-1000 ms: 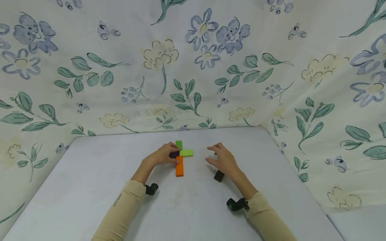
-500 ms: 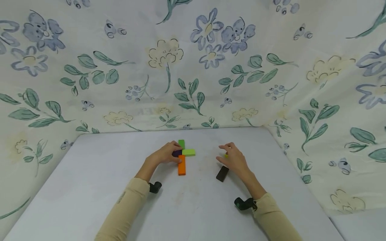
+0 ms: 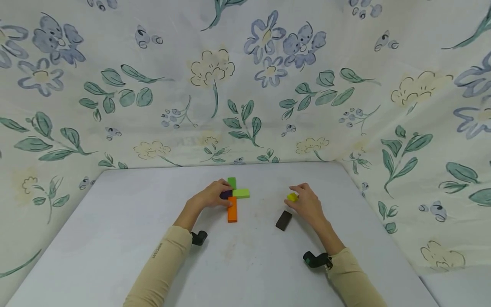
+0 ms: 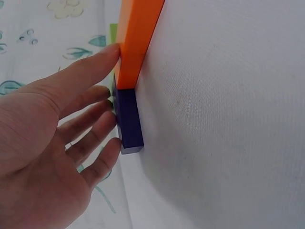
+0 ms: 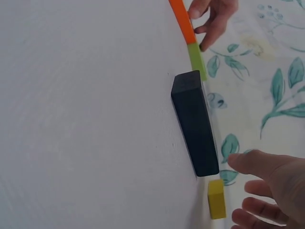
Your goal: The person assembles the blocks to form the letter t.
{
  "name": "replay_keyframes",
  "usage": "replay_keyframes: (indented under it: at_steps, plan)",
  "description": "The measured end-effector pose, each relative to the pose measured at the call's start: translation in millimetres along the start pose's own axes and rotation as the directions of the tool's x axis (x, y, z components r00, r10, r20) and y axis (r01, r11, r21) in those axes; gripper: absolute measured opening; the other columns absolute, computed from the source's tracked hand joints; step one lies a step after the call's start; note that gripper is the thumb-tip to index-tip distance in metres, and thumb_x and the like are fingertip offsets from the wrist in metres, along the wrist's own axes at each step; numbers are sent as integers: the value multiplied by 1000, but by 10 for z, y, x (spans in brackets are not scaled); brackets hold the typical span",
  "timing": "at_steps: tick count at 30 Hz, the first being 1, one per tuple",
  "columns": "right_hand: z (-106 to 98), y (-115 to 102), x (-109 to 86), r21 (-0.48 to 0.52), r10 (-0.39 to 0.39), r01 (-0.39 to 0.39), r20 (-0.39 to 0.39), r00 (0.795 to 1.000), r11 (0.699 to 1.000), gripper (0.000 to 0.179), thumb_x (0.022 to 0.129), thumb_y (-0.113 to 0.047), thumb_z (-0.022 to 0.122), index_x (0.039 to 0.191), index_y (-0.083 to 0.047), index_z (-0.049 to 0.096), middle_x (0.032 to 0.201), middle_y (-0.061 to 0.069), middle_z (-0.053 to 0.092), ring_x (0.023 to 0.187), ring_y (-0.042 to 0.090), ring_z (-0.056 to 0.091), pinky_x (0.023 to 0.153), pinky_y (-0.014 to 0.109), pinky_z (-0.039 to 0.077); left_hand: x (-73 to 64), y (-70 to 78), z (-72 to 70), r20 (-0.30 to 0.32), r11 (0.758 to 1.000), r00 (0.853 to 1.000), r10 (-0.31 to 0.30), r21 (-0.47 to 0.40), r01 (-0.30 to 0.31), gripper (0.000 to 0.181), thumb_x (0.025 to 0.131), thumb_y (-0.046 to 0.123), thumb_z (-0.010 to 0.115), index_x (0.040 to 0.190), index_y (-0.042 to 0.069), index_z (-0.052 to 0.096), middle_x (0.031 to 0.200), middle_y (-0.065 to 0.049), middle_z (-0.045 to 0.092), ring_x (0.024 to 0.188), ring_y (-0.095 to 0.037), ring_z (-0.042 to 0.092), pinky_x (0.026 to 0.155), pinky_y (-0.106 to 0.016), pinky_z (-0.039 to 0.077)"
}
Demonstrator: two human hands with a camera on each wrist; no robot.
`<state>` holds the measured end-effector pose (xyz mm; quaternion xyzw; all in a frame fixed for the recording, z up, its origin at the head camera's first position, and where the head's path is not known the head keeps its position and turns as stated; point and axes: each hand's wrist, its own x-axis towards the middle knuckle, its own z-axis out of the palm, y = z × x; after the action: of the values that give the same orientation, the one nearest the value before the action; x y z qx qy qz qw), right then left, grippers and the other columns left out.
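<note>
Four-armed in outline, several blocks lie together on the table: a green block (image 3: 232, 182), a lime block (image 3: 242, 193), an orange block (image 3: 232, 212) and a dark purple block (image 4: 128, 119). My left hand (image 3: 212, 195) rests on this group. Its thumb touches the orange block and its loosely bent fingers touch the purple one. To the right, my right hand (image 3: 308, 202) hovers at a small yellow block (image 3: 293, 197), with thumb and fingers spread; in the right wrist view they are apart from it. A black block (image 3: 284, 221) lies in front of that hand.
The white table (image 3: 245, 268) carries all the blocks. A floral cloth (image 3: 172, 98) hangs behind it and along the sides. Dark wrist cameras (image 3: 316, 259) sit at both cuffs.
My right hand has moved to the right, off the black block and over to the yellow block, which now shows between thumb and fingers. My left hand stays on the block group.
</note>
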<state>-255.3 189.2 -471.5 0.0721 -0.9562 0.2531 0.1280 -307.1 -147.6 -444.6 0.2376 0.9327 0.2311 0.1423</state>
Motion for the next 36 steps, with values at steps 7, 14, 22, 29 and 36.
replay_keyframes:
  at_steps: [7,14,22,29,36]
  plan:
    - [-36,95,-5,-15,61,-61,6,998,998,52,80,-30,81,123,-3,67,118,22,62,92,29,68,61,36,56,29,-3,0,-9,1000,1000,18,7,-18,59,87,24,75,138,3,55,141,-18,47,130,-34,43,114,-49,37]
    - [-32,161,-30,-31,75,-74,42,996,997,52,82,-31,79,123,-1,67,113,21,66,93,33,68,66,41,58,5,21,5,-5,1000,1000,13,-1,-13,58,87,24,75,138,2,55,140,-18,48,130,-34,43,114,-49,37]
    - [-7,193,-50,-48,73,-70,65,995,996,48,82,-32,78,118,0,69,107,20,69,89,32,67,66,41,57,-34,35,16,-8,1000,1000,14,-5,-14,58,87,24,75,137,2,56,140,-19,48,129,-35,44,113,-50,38]
    - [14,217,-53,-32,70,-68,72,995,997,47,84,-31,77,118,1,69,105,18,70,94,31,67,72,43,57,-28,10,55,-7,1000,1000,22,12,-22,58,87,25,75,137,2,56,140,-18,48,129,-34,44,113,-50,38]
    - [39,223,14,-27,64,-62,80,995,998,45,85,-29,76,117,1,69,101,16,68,91,29,66,75,44,57,-37,15,16,-19,1000,1000,17,16,-17,57,87,25,75,137,2,56,138,-18,49,127,-33,45,111,-49,39]
